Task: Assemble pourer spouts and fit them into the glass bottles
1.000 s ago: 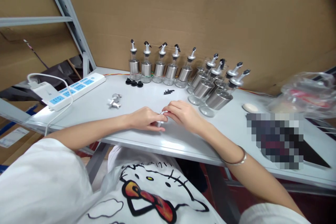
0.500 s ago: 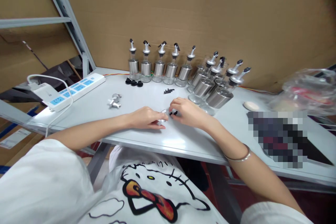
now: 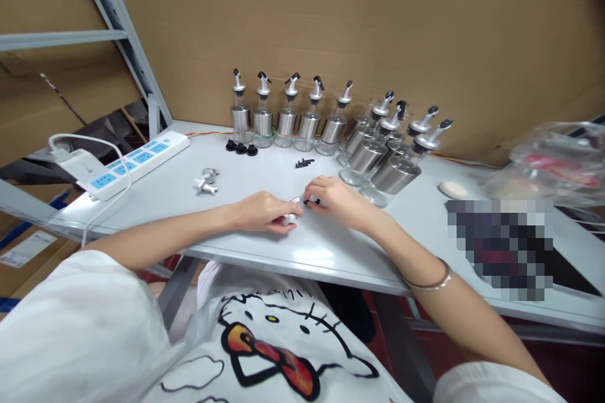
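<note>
Near the table's front edge, my left hand (image 3: 267, 212) is closed around a silver pour spout (image 3: 292, 209), holding it low over the tabletop. Just to its right, my right hand (image 3: 331, 199) pinches a small black flap cap (image 3: 312, 202) close to the spout's tip. Fingers hide part of both pieces, and I cannot tell whether they touch. Beyond the hands lies a little pile of small black caps (image 3: 305, 164). Two loose silver spouts (image 3: 207, 181) rest on the table to the left of my hands.
Several glass and steel oil bottles (image 3: 309, 130) with spouts stand along the back. Black stoppers (image 3: 241, 148) sit in front of them. A white power strip (image 3: 135, 167) with a cable is at left. At right are a white oval object (image 3: 452, 190) and plastic bags (image 3: 558, 164).
My right hand's fingers and the black cap have shifted slightly left, toward the spout's tip. My left hand stays nearly where it was, holding the spout.
</note>
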{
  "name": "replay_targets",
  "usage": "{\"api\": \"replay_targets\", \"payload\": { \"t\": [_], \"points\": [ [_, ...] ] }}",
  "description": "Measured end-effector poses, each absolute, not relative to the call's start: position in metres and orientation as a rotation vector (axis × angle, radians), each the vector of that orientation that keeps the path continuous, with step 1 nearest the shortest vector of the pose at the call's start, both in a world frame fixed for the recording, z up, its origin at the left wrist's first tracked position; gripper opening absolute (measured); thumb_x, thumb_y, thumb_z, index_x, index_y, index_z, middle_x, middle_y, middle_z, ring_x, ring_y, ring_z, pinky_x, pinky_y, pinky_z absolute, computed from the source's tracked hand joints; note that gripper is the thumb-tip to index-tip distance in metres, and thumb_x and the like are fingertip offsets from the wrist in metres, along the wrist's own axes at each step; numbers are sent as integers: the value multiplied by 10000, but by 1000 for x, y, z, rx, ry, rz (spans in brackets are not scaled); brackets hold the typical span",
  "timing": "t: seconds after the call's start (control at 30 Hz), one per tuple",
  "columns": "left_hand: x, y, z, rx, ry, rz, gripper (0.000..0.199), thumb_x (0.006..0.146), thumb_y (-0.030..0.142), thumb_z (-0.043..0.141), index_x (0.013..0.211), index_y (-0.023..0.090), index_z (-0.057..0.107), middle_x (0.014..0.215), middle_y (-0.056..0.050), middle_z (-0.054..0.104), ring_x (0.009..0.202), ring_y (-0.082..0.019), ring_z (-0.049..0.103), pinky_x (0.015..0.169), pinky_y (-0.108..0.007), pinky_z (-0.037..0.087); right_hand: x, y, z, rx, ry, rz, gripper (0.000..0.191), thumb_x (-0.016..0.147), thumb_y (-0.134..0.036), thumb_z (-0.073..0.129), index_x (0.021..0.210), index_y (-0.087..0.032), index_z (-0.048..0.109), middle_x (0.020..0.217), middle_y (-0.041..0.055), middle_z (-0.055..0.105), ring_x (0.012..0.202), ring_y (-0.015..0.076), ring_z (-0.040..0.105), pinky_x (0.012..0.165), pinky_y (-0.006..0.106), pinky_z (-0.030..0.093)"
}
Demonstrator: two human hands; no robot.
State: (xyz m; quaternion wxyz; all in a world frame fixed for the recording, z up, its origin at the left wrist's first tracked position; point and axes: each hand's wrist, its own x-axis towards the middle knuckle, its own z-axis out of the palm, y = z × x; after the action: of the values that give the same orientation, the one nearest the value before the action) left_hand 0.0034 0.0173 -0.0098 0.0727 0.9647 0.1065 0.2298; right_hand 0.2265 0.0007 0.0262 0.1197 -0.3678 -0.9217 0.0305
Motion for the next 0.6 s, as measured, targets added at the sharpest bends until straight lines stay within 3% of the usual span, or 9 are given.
{"api": "replay_targets", "payload": {
  "t": [0.2,0.6],
  "points": [
    [4,16,-9,2899,274,764,166,868,235,473,975,185,590,530,74,597,435,-59,514,513,-163,409,223,-11,34,-956,-2400,405,114,781,-100,557,852,-176,604,851,31,707,738,152,651,690,262,491],
    [4,16,-11,2913,268,807,160,846,221,487,958,182,594,555,66,624,450,-60,536,520,-163,422,221,-12,38,-801,-2306,396,62,867,-222,599,831,-181,628,826,44,690,756,147,639,688,265,500]
  ]
}}
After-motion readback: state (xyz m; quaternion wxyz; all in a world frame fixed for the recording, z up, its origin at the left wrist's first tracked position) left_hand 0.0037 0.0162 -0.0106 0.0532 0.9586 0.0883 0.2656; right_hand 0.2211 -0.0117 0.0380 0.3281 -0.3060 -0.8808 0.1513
